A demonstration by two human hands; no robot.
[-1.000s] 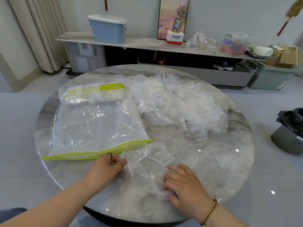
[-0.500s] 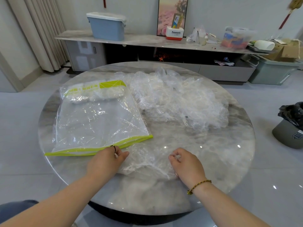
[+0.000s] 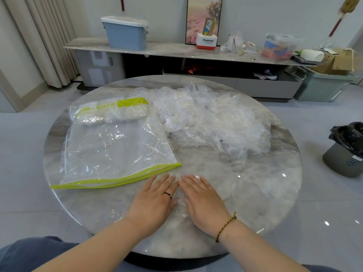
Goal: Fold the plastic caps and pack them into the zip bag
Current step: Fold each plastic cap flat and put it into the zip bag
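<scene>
Flattening a plastic cap [image 3: 179,204] under left hand [image 3: 155,201] and right hand [image 3: 202,201], both spread flat; seemingly just starting, seeing few folded caps [image 3: 117,114] in zip bag [image 3: 117,152], big pile [image 3: 212,122] untouched.

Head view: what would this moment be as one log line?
left hand, right hand: pressing plastic cap flat | zip bag: packed caps inside | cap pile: beyond, loose

Round marble table [image 3: 255,193], left hand [image 3: 155,201] and right hand [image 3: 202,201] side by side, fingers straight, pressing a cap [image 3: 179,205] flat, zip bag [image 3: 117,146] just beyond left hand, pile of caps [image 3: 212,118] beside bag
</scene>
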